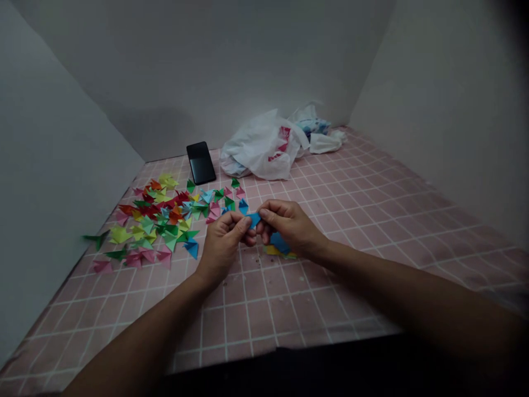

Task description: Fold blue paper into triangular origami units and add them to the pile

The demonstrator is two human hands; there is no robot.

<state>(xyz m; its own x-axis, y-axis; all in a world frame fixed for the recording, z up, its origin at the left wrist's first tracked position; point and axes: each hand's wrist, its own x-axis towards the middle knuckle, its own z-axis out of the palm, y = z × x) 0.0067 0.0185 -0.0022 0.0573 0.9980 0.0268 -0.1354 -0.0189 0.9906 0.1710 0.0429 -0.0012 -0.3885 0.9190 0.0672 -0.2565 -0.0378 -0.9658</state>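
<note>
A small piece of folded blue paper (254,220) is held up between my two hands above the table. My left hand (225,240) pinches its left side with thumb and fingers. On its right edge, my right hand (289,223) grips with thumb and forefinger. Under my right hand lie some blue paper (280,242) and yellow paper (273,250), partly hidden by the hand. To the left spreads a pile of folded paper cranes (169,229) in red, green, yellow, pink and blue. One blue crane (243,207) sits just behind my hands.
A dark smartphone (201,162) leans at the back, beyond the cranes. Right of it are a crumpled white plastic bag (264,146) and a blue-and-white packet (312,124). A pink checked tablecloth (372,220) covers the surface, with pale walls on three sides.
</note>
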